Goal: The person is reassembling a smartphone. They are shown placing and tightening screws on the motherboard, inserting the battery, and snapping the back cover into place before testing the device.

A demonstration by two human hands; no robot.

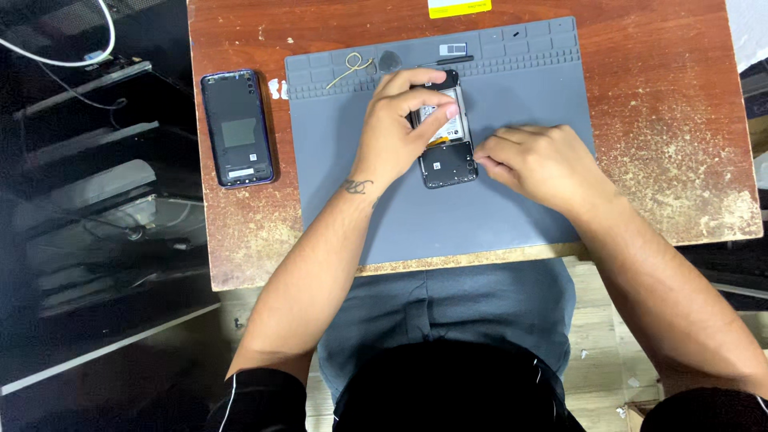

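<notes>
An opened phone (446,160) with its back off lies on a grey work mat (512,96), battery and dark inner plate showing. My left hand (398,120) grips the phone's upper half from the left, fingers curled over its top. My right hand (538,164) rests at the phone's lower right edge, fingertips pinched together against it; whether they hold a small part is hidden. A detached phone back cover (237,128), dark with a purple rim, lies on the wooden table left of the mat.
A thin black screwdriver (448,61), a dark pick (390,58) and a yellowish wire loop (352,64) lie in the mat's top tray. The wooden table (680,120) is worn at right. Dark shelving (88,160) stands at left. A yellow label (459,7) sits at the table's far edge.
</notes>
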